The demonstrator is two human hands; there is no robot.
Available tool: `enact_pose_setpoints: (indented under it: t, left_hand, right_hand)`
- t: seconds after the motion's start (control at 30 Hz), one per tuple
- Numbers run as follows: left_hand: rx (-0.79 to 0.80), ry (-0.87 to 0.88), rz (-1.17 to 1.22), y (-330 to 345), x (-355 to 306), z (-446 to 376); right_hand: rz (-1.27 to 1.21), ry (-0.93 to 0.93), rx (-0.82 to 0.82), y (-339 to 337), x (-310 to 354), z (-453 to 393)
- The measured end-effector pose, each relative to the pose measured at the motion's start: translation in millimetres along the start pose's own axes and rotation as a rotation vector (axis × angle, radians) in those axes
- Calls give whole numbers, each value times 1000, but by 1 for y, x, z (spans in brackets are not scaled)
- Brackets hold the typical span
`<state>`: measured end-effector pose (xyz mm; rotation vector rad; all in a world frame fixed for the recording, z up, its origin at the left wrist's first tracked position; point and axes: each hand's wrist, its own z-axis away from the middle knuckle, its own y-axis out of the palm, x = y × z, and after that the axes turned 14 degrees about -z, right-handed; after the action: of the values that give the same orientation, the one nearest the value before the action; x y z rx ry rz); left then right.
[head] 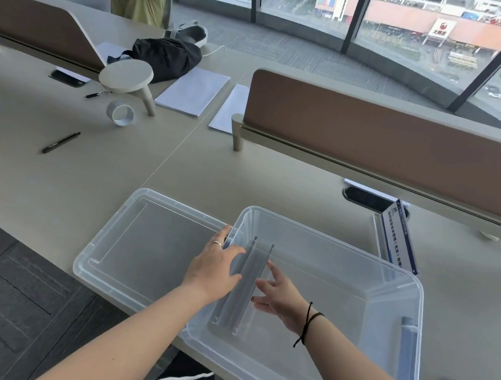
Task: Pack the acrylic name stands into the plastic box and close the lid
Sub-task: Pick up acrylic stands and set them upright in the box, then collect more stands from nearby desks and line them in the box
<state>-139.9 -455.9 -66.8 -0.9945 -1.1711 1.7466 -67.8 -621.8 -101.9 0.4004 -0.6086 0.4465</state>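
your two clear acrylic name stands (pixel 244 284) sit upright on edge inside the translucent rectangular plastic box (pixel 384 291), against its left wall, side by side. their long axis runs from near you, low and left, away toward the far wall, roughly parallel to that left wall. your left hand (pixel 215 266) lies flat, fingers spread, pressed on the left face of the stands; your right hand (pixel 277 295) is open with loose fingers touching their right face, so neither hand is closed around them. both hands are equally near. more stands with blue-and-white printed cards (pixel 397 238) wait on the beige table (pixel 96 173) to the right of the box, nearer your right hand. the clear flat lid (pixel 139 235) lies left of the box, touching it.
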Motion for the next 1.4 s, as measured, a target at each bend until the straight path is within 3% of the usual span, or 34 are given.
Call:
enact_pose_setpoints:
  t: [0.27,0.47,0.6,0.67,0.83,1.07,1.2,1.4]
  left_hand:
    - [-35,19,16,2,0,0]
    - [-85,107,-43,2,3,-2]
    - [-237,278,6,-9,-18,0]
    - [-242,378,76,-19,-38,-3]
    - [-79,608,238,-36,-104,1]
    - [97,791,242,-42,-216,46]
    - [139,844,191,-26,-289,75]
    - [174,777,16,20,-369,105]
  right_hand:
    - [-42,8,-59,8,1,8]
    - [8,-49,-295,11,-5,25]
    - [4,-147,-416,0,5,61]
    - [-5,-218,-492,-11,12,81]
    - [-52,-419,-656,-47,22,138]
    - [25,-552,-856,-149,6,214]
    - [186,-491,-931,-222,-21,249]
    - [536,-269,-851,-300,-68,266]
